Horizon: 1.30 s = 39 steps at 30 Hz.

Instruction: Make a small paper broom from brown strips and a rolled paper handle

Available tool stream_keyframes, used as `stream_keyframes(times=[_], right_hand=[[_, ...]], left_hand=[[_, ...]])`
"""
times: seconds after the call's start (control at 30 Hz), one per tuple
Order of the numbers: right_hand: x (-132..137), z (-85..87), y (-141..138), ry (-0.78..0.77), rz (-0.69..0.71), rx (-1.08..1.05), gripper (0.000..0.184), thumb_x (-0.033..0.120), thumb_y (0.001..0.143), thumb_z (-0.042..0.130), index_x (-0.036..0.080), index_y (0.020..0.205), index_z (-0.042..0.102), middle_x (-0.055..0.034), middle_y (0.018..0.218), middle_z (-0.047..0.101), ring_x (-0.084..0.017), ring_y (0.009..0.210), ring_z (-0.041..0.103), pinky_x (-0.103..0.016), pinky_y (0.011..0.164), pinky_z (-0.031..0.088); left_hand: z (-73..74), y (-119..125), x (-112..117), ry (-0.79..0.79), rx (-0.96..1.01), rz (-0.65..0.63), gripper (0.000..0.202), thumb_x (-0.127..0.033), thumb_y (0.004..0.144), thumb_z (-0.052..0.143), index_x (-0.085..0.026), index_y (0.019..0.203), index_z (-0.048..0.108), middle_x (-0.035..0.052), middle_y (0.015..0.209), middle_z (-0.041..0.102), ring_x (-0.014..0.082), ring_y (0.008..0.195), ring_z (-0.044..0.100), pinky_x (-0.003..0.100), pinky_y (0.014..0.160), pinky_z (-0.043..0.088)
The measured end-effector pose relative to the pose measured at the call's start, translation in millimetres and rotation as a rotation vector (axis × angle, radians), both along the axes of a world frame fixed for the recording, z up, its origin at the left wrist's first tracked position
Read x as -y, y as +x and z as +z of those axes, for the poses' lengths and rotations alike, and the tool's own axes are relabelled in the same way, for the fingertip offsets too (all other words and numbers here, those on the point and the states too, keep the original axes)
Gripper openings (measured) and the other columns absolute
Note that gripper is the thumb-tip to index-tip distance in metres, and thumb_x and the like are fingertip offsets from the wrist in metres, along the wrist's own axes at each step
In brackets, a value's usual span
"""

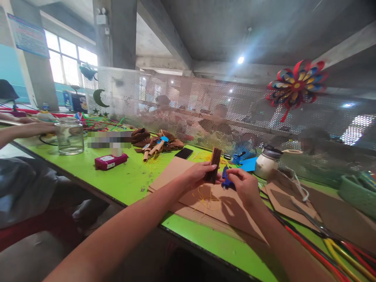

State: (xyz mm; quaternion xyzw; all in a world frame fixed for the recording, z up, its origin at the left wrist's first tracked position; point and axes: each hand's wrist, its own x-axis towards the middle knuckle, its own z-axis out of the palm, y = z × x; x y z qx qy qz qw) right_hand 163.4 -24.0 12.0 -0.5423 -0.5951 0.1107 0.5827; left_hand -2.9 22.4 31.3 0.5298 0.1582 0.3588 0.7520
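Observation:
My left hand (200, 174) is closed around a narrow bundle of pleated dark brown paper (216, 164), held upright above the cardboard sheets. Close beside it, my right hand (243, 184) pinches a small blue tool (226, 179) with a pale tip; its exact kind is unclear. Loose yellow strands (205, 199) lie below the hands on the brown cardboard sheets (176, 172). Farther back, pleated brown paper fans (174, 143) carry rolled paper pieces and a blue paper shape.
Scissors (324, 231) with yellow handles and red and black cords lie at right, near a lidded jar (267, 162). A glass jar (69, 137), a magenta box (111, 160) and a black phone (184, 152) stand leftward. A perforated screen (123, 90) borders the green table; another person's hand (44, 128) is at left.

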Motion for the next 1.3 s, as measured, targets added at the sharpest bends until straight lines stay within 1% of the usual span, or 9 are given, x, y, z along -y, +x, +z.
stream_keyframes(times=[0.2,0.4,0.5,0.6,0.73,0.8,0.87,1.07,1.3], right_hand=[[2,0.8,-3,0.001,0.004,0.020,0.022,0.030,0.072,0.055,0.014,0.082,0.065,-0.0078,0.079,0.066,-0.020,0.070,0.059,-0.035,0.069,0.047],[1,7.3,3,0.131,0.000,-0.110,0.043,0.022,0.069,0.054,0.016,0.112,0.055,-0.0104,0.105,0.060,-0.023,0.096,0.055,-0.038,0.079,0.046],[2,14.1,8,0.180,0.096,-0.187,0.059,0.015,0.066,0.052,0.021,0.124,0.046,-0.0097,0.121,0.053,-0.024,0.110,0.049,-0.040,0.086,0.043],[6,22.4,10,0.173,0.313,-0.238,0.071,0.007,0.061,0.051,0.026,0.129,0.041,-0.0076,0.128,0.049,-0.023,0.118,0.043,-0.039,0.091,0.040],[14,29.8,10,-0.038,0.709,-0.325,0.070,0.006,0.059,0.052,0.027,0.126,0.045,-0.0057,0.119,0.056,-0.022,0.104,0.054,-0.037,0.084,0.045],[17,31.6,11,-0.124,0.835,-0.349,0.067,0.004,0.059,0.052,0.026,0.122,0.049,-0.0048,0.111,0.061,-0.020,0.093,0.059,-0.037,0.081,0.046],[18,32.9,13,-0.145,0.897,-0.379,0.064,0.003,0.058,0.051,0.025,0.118,0.052,-0.0042,0.104,0.063,-0.018,0.086,0.060,-0.037,0.082,0.046],[14,33.5,22,-0.209,0.853,-0.445,0.057,0.004,0.060,0.053,0.020,0.114,0.055,-0.0045,0.092,0.066,-0.018,0.078,0.061,-0.038,0.079,0.046],[5,26.8,34,-0.252,0.760,-0.536,0.037,0.008,0.062,0.053,0.018,0.096,0.065,-0.0008,0.079,0.062,-0.009,0.056,0.053,-0.025,0.055,0.042]], left_hand=[[2.3,-2,2,0.001,-0.035,0.010,0.009,-0.019,0.084,0.049,-0.011,0.088,0.052,0.0083,0.069,0.063,0.0165,0.065,0.065,0.030,0.067,0.050],[1.4,-7,-2,0.060,-0.133,-0.152,0.014,-0.025,0.081,0.056,-0.012,0.086,0.054,0.0062,0.064,0.061,0.0141,0.057,0.062,0.023,0.054,0.047],[2.0,-9,-2,0.123,-0.156,-0.242,0.016,-0.026,0.080,0.056,-0.011,0.088,0.056,0.0064,0.065,0.061,0.0134,0.059,0.061,0.021,0.052,0.045],[3.9,-11,-2,0.163,-0.178,-0.293,0.022,-0.028,0.077,0.060,-0.011,0.091,0.058,0.0060,0.066,0.061,0.0145,0.060,0.061,0.021,0.052,0.043],[6.3,-14,-3,0.182,-0.205,-0.323,0.026,-0.029,0.076,0.061,-0.010,0.093,0.058,0.0060,0.064,0.061,0.0161,0.059,0.061,0.023,0.052,0.042],[6.6,-15,-5,0.206,-0.216,-0.316,0.027,-0.029,0.075,0.062,-0.009,0.093,0.059,0.0068,0.064,0.061,0.0164,0.059,0.061,0.024,0.052,0.041],[6.1,-16,-7,0.220,-0.236,-0.314,0.027,-0.030,0.075,0.062,-0.009,0.091,0.059,0.0078,0.064,0.062,0.0172,0.059,0.061,0.025,0.052,0.041],[3.9,-17,-9,0.224,-0.275,-0.280,0.028,-0.032,0.074,0.063,-0.009,0.089,0.062,0.0077,0.062,0.062,0.0153,0.056,0.059,0.023,0.051,0.039],[4.1,-17,-9,0.276,-0.285,-0.253,0.027,-0.031,0.074,0.063,-0.009,0.091,0.063,0.0073,0.064,0.062,0.0145,0.057,0.059,0.023,0.052,0.041]])
